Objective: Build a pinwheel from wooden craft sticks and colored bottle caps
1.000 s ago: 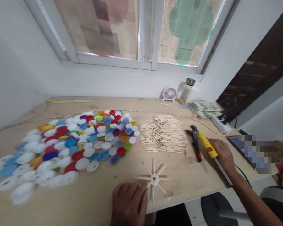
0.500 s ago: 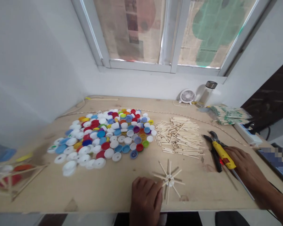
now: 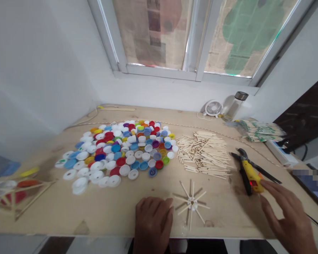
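My left hand [image 3: 153,224] rests on the table's front edge with its fingers curled in and nothing showing in them. Just right of it lies a star of wooden sticks [image 3: 193,192], its spokes spreading from a white round centre. Over at the right, my right hand [image 3: 287,211] has its fingers apart. Its fingertips are at the near end of a yellow glue gun [image 3: 250,174], which has a small red light; whether they touch it I cannot tell. Black-handled pliers [image 3: 244,178] lie beside and partly under the glue gun.
Colourful bottle caps [image 3: 124,170] spread across the left middle, beside a heap of short wooden sticks [image 3: 208,155]. Behind stand a small white fan [image 3: 213,108] and a glass bottle [image 3: 233,108]. Bagged sticks [image 3: 262,130], a power strip [image 3: 281,154] and a stick frame [image 3: 33,201] flank these.
My left hand has let go of the star's stick and moved left. My right hand has drawn back towards me from behind the glue gun, which has turned slightly. The view shifted a little.
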The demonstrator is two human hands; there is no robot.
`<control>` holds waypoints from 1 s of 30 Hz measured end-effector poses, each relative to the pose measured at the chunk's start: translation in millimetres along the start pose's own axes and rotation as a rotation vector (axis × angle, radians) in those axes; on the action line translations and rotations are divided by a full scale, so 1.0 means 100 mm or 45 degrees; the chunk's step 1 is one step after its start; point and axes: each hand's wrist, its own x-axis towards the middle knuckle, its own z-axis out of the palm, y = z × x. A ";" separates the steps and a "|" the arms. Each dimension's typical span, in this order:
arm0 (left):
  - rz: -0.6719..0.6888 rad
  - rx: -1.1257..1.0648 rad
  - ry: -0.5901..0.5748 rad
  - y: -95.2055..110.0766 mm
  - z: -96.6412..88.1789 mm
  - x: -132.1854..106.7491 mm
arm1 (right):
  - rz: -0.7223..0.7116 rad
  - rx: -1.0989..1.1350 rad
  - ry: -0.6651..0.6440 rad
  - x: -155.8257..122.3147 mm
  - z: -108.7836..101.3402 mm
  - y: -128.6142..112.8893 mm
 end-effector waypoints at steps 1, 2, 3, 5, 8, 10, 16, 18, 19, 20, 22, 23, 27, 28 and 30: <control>0.001 0.051 0.019 -0.06 -0.04 0.02 | -0.037 0.080 -0.018 -0.02 0.03 -0.14; 0.012 0.107 0.030 -0.14 -0.09 0.05 | -0.082 0.149 -0.057 -0.05 0.07 -0.27; 0.033 0.174 0.029 -0.23 -0.15 0.07 | -0.122 0.203 -0.084 -0.07 0.12 -0.39; 0.047 0.338 0.050 -0.44 -0.30 0.11 | -0.158 0.293 -0.116 -0.09 0.22 -0.58; -0.067 0.633 0.117 -0.77 -0.56 0.13 | -0.207 0.417 -0.071 -0.08 0.36 -0.78; -0.143 0.727 0.156 -0.94 -0.71 0.15 | -0.242 0.481 -0.036 -0.05 0.42 -0.86; -0.311 0.871 -0.053 -1.10 -0.84 0.25 | -0.200 0.523 -0.059 -0.02 0.47 -1.00; -0.371 0.886 -0.087 -1.08 -0.82 0.28 | -0.194 0.526 -0.063 -0.03 0.47 -1.01; -0.395 0.887 -0.097 -1.06 -0.81 0.30 | -0.194 0.525 -0.067 -0.04 0.47 -1.02; -0.416 0.889 -0.098 -1.05 -0.80 0.32 | -0.198 0.526 -0.068 -0.05 0.47 -1.02; -0.438 0.896 -0.102 -1.03 -0.79 0.34 | -0.208 0.527 -0.068 -0.06 0.48 -1.02; -0.438 0.899 -0.105 -1.03 -0.78 0.34 | -0.216 0.530 -0.069 -0.07 0.49 -1.01; -0.448 0.873 -0.066 -1.07 -0.83 0.32 | -0.211 0.527 -0.063 -0.07 0.50 -1.00; -0.452 0.868 -0.063 -1.09 -0.85 0.30 | -0.205 0.528 -0.057 -0.07 0.50 -1.00; -0.450 0.864 -0.073 -1.12 -0.91 0.25 | -0.193 0.530 -0.039 -0.05 0.49 -1.01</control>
